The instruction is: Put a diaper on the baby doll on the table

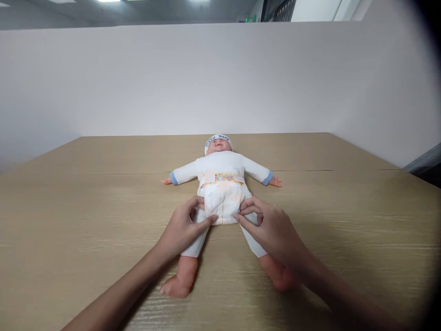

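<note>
Left hand: we had it low and left of centre in the frame, resting on the doll's near thigh, at the lower left corner of the diaper.
Left fingers: forefinger stretched toward frame centre with its tip touching the diaper's bottom edge; thumb curled above it against the leg opening; the two were a little apart, pinching nothing that we could see, and the other fingers were folded under.
Doll: it lay on its back at frame centre on the table, head toward the top of the frame, bare feet toward the bottom, arms spread to either side.
Long axis: it ran straight up the frame, away from us, between our two hands.
Diaper: it sat on the doll's hips, just above both sets of fingertips, with a coloured waistband at its upper edge.
Which hand nearer: we judged both about equally near, each touching its own lower corner.
Right hand: we held it low and right of centre, over the doll's other thigh.
Right fingers: forefinger and thumb were bent toward frame centre, tips close together at the diaper's lower right edge; we could not tell whether they gripped the fabric or only touched it.
Wall: a plain white panel stood behind the table across the upper frame.
</note>
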Tool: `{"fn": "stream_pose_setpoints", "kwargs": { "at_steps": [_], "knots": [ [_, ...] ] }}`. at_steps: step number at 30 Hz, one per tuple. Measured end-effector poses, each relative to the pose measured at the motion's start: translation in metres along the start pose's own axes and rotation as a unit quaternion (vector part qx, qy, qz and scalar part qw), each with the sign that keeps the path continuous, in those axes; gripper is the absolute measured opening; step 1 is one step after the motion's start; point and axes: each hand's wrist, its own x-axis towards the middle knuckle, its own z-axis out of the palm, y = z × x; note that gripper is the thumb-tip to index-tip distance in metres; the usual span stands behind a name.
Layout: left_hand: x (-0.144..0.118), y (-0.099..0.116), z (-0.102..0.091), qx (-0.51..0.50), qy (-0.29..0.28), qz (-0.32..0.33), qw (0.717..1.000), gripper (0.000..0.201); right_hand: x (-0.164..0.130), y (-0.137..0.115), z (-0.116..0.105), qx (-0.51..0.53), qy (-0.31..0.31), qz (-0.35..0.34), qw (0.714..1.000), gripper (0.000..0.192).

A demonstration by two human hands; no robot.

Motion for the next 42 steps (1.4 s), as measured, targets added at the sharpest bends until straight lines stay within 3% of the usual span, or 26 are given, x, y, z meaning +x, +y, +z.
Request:
{"fn": "stream_pose_setpoints", "kwargs": {
  "at_steps": [2,5,9,13,15,19,24,28,31,34,36,39,42],
  "knots": [
    [0.001,0.003,-0.003,0.014,-0.028,-0.004,0.999,0.032,0.001,-0.001,-0.002,0.008,-0.017,-0.014,1.000,0.014],
    [0.003,0.009,-0.008,-0.060,-0.076,-0.037,0.995,0.040,0.002,-0.003,-0.001,0.032,-0.036,-0.014,0.999,0.018],
    [0.005,0.020,-0.016,-0.188,-0.102,-0.110,0.971,0.048,0.005,0.000,0.004,0.089,-0.041,0.037,0.994,0.028],
    [0.004,0.023,-0.019,-0.233,-0.114,-0.137,0.956,0.050,0.007,0.004,0.006,0.110,-0.034,0.071,0.991,0.037],
    [0.004,0.020,-0.018,-0.249,-0.109,-0.136,0.953,0.048,0.005,0.005,0.007,0.076,0.003,0.048,0.996,0.037],
    [0.003,0.014,-0.012,-0.245,-0.088,-0.114,0.959,0.047,-0.001,0.004,0.007,-0.034,0.080,-0.058,0.995,0.027],
    [-0.007,0.013,-0.020,-0.226,-0.066,-0.080,0.969,0.043,-0.010,0.009,-0.004,-0.057,0.065,-0.102,0.991,0.015],
    [-0.008,0.011,-0.043,-0.107,-0.047,-0.066,0.991,0.041,-0.006,0.029,-0.026,-0.070,0.065,-0.117,0.989,0.017],
    [0.016,-0.001,-0.059,0.063,0.030,0.004,0.998,0.039,0.026,0.057,-0.037,-0.123,0.118,-0.123,0.978,0.025],
    [0.061,-0.021,-0.061,0.262,0.116,0.061,0.956,0.054,0.078,0.081,-0.031,-0.220,0.120,-0.114,0.961,0.057],
    [0.094,-0.034,-0.056,0.348,0.126,0.037,0.928,0.068,0.113,0.087,-0.020,-0.265,0.090,-0.078,0.957,0.074],
    [0.126,-0.041,-0.046,0.407,0.098,-0.008,0.908,0.058,0.146,0.079,-0.004,-0.281,0.019,-0.027,0.959,0.046],
    [0.125,-0.028,-0.040,0.422,0.099,-0.049,0.900,0.047,0.149,0.060,-0.003,-0.279,0.015,0.007,0.960,0.037]
  ]
}}
